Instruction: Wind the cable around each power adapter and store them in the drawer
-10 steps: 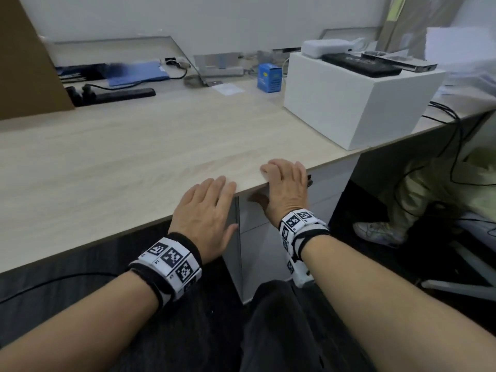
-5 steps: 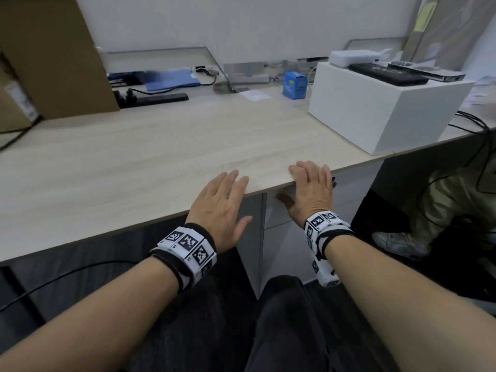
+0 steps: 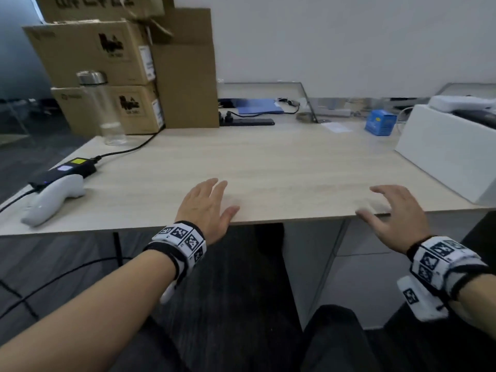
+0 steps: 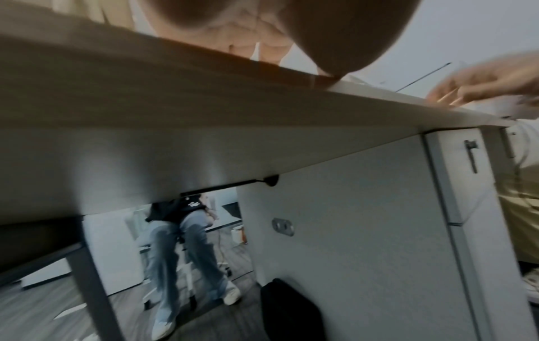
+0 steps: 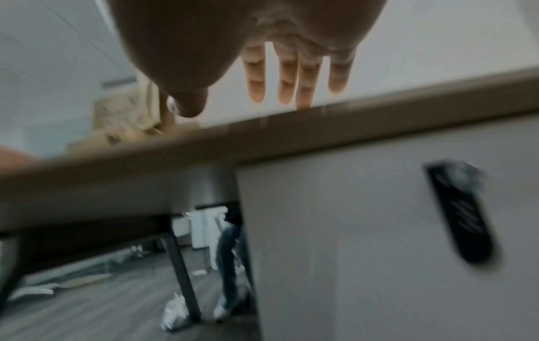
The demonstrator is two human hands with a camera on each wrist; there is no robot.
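Note:
A black power adapter (image 3: 70, 169) with a yellow label lies at the desk's left edge, and its black cable (image 3: 128, 149) runs back toward the cardboard boxes. My left hand (image 3: 206, 202) lies flat on the wooden desk (image 3: 281, 167) near the front edge, well right of the adapter and holding nothing. My right hand (image 3: 393, 209) hovers at the front edge with its fingers (image 5: 287, 76) spread and empty. Below it stands the grey drawer unit (image 3: 322, 267), closed, with a dark handle (image 5: 460, 212) on its front.
A white handheld controller (image 3: 52, 201) lies beside the adapter. Stacked cardboard boxes (image 3: 112, 76) and a clear bottle (image 3: 100, 108) fill the back left. A black power strip (image 3: 247, 121), a blue box (image 3: 379, 126) and a large white box (image 3: 445, 159) stand at the back and right.
The head view has swung left, bringing the adapter, controller and boxes into sight. My hands have moved apart, and the right hand has come off the desk edge with fingers spread.

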